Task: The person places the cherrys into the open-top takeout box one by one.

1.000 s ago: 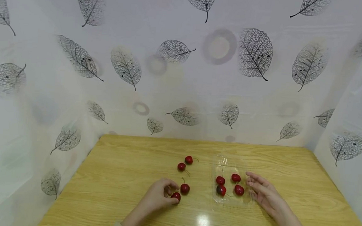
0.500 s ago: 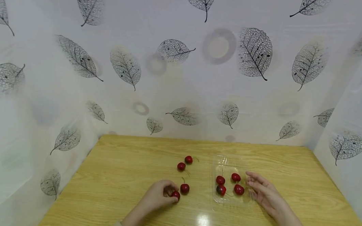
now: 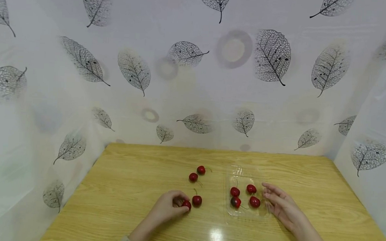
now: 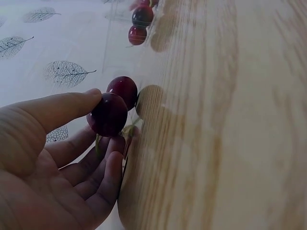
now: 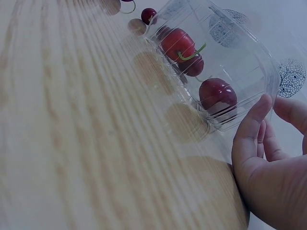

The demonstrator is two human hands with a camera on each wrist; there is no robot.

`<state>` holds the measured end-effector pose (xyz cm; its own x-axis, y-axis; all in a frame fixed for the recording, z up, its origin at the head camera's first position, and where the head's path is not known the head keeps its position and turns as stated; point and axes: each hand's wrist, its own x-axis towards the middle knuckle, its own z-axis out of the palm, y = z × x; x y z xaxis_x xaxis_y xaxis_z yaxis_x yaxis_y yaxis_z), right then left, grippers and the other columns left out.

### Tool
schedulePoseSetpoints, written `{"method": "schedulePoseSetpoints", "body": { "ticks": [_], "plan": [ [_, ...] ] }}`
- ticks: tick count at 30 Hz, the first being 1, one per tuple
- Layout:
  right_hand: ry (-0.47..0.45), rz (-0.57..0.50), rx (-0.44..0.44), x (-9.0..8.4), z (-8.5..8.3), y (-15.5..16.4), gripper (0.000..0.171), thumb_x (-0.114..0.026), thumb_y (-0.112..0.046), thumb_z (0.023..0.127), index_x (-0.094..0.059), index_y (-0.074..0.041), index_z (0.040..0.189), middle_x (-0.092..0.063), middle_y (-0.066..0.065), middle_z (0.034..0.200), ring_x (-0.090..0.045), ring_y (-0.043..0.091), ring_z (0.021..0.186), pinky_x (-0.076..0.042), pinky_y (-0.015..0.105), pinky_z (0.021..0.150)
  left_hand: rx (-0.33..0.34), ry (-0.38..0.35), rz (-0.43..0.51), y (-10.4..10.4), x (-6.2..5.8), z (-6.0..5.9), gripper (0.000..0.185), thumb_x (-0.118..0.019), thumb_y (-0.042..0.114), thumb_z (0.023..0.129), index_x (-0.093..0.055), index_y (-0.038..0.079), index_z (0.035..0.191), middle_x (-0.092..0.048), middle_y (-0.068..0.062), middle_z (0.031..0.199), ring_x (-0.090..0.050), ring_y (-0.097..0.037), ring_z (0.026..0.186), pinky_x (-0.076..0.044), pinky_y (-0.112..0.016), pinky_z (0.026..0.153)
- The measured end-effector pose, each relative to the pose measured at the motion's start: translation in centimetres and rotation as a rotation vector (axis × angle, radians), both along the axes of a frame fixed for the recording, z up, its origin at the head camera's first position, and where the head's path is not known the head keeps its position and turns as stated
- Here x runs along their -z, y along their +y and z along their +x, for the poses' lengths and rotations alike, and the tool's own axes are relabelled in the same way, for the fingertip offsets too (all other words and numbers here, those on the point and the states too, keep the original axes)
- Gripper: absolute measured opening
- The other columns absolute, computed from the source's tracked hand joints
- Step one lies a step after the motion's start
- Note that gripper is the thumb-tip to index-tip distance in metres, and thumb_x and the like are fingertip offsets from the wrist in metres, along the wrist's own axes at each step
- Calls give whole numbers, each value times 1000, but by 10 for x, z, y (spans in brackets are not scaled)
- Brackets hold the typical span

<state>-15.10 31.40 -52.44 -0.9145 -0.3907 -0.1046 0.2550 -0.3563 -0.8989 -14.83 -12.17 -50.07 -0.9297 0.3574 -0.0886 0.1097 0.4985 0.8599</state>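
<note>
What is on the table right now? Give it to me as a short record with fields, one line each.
surface: wooden table
container: clear plastic tray, toward the right
in the tray: four red cherries, e.g.
loose on the table: three cherries, two farther back, one near the left hand
left hand: left hand pinches a cherry between thumb and fingers
right hand: right hand, fingers straight, against the tray's right side
backdrop: white sheet printed with leaves
</note>
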Motion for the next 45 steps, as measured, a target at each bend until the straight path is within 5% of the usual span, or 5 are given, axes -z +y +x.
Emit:
{"method": "schedulePoseSetpoints", "body": {
  "ticks": [21,45],
  "plan": [
    [9,-23,-18,-1,0,0,45,-44,-1,112,-70,-32,131,-67,-13,120,-65,-1,106,-57,16,91,-121,16,38,0,-2,-1,25,-84,14,91,-76,9,114,-71,-4,101,-63,-16,89,-54,-21,76],
    [14,-31,-20,2,-2,1,46,-40,-2,113,-70,-33,131,-67,-14,121,-65,-2,108,-57,16,90,-86,111,104,18,-6,-9,28,-84,10,90,-75,2,115,-75,-14,112,-68,-12,93,-58,-17,80]
  ]
}}
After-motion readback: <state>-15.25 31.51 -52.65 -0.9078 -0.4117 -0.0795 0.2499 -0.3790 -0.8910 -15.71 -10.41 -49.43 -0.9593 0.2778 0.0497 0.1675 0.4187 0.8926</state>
